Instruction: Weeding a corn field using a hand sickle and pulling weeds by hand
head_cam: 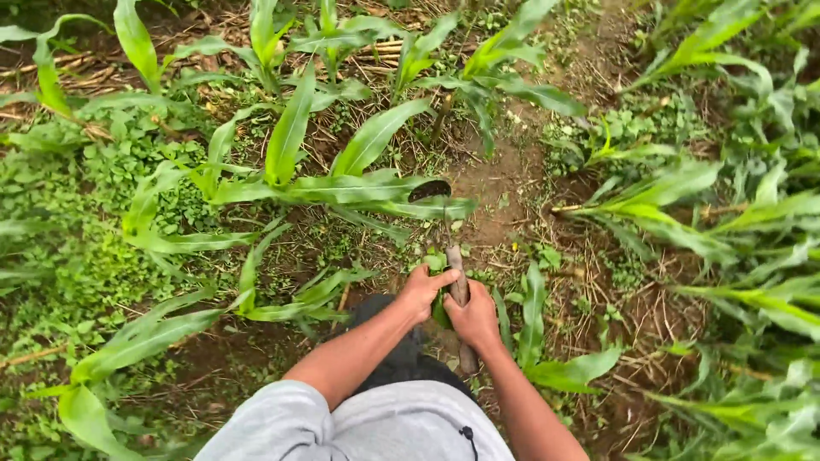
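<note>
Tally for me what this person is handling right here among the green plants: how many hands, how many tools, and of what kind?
Bare hands gripping the handle: 2, the left hand and the right hand.
Weeding tool with a brown wooden handle and a dark curved metal blade: 1.
Total: 3.
Broad-leaved young green maize plants surround them, too overlapped to count surely.

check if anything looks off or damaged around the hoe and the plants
Nothing stands out. Both hands, left hand and right hand, grip the wooden handle; the dark blade sits by an intact corn plant.
</note>
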